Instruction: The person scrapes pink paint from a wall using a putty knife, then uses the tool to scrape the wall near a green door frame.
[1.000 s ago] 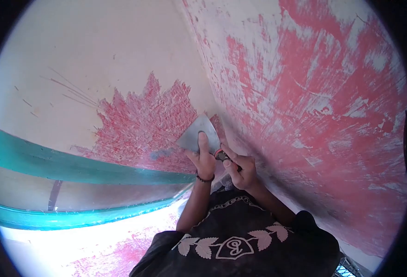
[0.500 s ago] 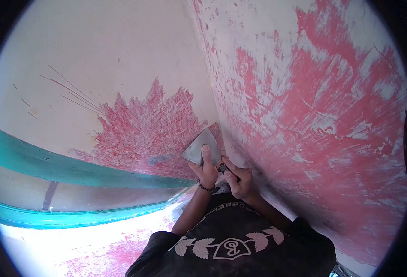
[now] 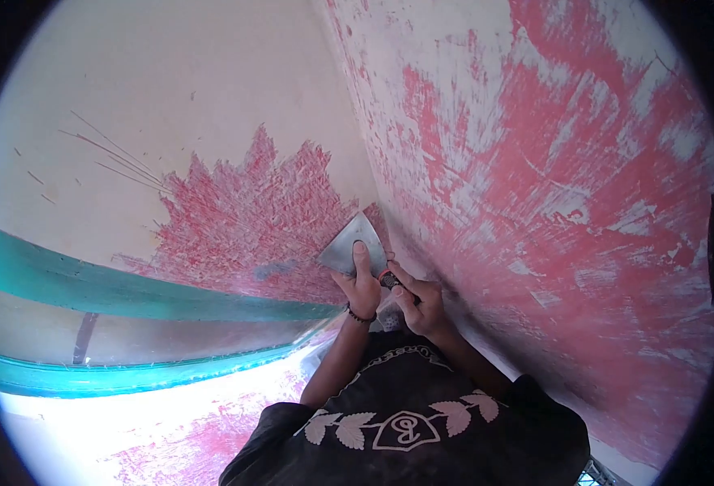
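A scraper [image 3: 342, 253] with a wide grey metal blade lies against the left wall, near the corner. My left hand [image 3: 362, 293], with a dark bead bracelet at the wrist, grips the blade; its thumb lies flat on the metal and its other fingers are mostly hidden. My right hand [image 3: 423, 308] is closed around the scraper's dark and red handle. Around the blade spreads a rough patch of reddish scraped wall [image 3: 247, 215], its edge jagged against the cream paint.
On the right rises another wall [image 3: 567, 178] streaked pink and white, meeting the left one in a corner. A teal band [image 3: 89, 279] runs along the lower left, with a brighter teal edge [image 3: 130, 379] beneath. Bright light falls at the bottom left.
The view has shifted slightly, so the walls appear a little further left and higher. Both hands keep their hold on the scraper, which stays near the corner.
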`<state>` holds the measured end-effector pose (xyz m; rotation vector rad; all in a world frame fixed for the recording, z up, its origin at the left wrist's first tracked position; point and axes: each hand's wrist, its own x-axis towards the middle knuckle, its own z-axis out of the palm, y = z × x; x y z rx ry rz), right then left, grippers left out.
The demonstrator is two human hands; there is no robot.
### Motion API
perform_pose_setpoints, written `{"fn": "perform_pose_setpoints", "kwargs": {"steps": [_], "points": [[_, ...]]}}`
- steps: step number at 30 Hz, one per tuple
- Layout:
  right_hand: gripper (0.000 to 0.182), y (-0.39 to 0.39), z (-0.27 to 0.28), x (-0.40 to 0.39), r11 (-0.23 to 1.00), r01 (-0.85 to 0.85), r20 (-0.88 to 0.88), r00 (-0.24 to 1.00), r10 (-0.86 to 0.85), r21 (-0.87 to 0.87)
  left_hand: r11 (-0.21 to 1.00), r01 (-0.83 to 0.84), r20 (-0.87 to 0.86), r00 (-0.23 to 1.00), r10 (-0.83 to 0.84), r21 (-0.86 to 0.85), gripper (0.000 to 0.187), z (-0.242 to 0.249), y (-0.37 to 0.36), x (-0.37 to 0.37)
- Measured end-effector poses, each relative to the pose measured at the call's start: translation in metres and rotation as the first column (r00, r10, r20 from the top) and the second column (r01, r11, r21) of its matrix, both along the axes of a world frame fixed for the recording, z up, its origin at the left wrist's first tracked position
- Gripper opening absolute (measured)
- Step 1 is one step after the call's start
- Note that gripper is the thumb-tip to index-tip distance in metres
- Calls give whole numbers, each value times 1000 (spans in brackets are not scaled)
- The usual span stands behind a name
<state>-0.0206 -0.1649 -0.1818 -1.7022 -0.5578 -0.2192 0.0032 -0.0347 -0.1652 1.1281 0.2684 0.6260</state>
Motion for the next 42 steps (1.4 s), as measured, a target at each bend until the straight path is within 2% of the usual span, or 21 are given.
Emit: {"fn": "perform_pose_setpoints", "kwargs": {"steps": [5,8,12,14,15,18,19,21,23,25,27,29,31,32,33,36,38,42], "points": [[40,-7,15,1,998,-37,-137,990,30,-44,999,34,50,998,-33,-33,36,10,-5,0],[40,1,-4,7,998,12,67,998,-16,57,998,52,36,998,-51,-34,30,14,-6,-5],[40,-3,19,1,1000,3,-9,1000,-3,13,996,35,110,993,-43,79,24,24,-4,2],[42,-8,17,-1,998,0,-20,1000,-1,-55,997,-2,93,996,-6,82,25,-6,0,7],[42,-8,14,-3,999,6,0,1000,-6,-54,996,-25,87,996,17,87,25,-2,0,7],[42,-2,15,3,999,39,118,992,-36,-28,995,85,161,982,-93,57,27,18,-3,1],[42,1,19,-1,998,61,163,985,-59,-8,996,80,157,984,-84,29,27,18,-3,1],[41,-1,16,-1,998,64,154,986,-63,-1,997,77,135,988,-72,-32,26,16,-3,1],[41,-5,0,1,1000,18,40,999,-17,-22,997,-44,82,996,39,63,27,-9,-6,1],[40,-7,-2,1,999,9,38,999,-7,-41,997,-29,53,998,25,69,31,-4,-5,4],[40,-6,0,4,999,13,46,999,-11,-31,997,73,16,997,-73,-17,39,2,-3,-2],[40,-4,6,2,1000,29,52,998,-29,2,994,64,-30,997,-66,-87,41,4,-6,-4],[40,-4,3,5,1000,26,87,996,-27,9,1000,-6,-8,1000,5,-30,41,-4,-5,-1],[39,-4,2,7,1000,24,106,994,-25,13,997,-49,44,998,46,53,40,-19,-1,4],[39,-3,3,3,1000,20,93,995,-19,-3,986,-94,97,992,81,134,40,-13,0,5],[40,-3,4,1,999,28,99,995,-25,-27,1000,24,51,998,-24,-6,41,9,-3,-4],[40,-2,0,3,999,48,125,991,-46,-14,1000,24,21,999,-24,11,41,-17,2,3],[40,-4,-3,9,999,30,131,991,-26,-28,999,3,35,999,-5,33,40,-2,-2,-2]]}}
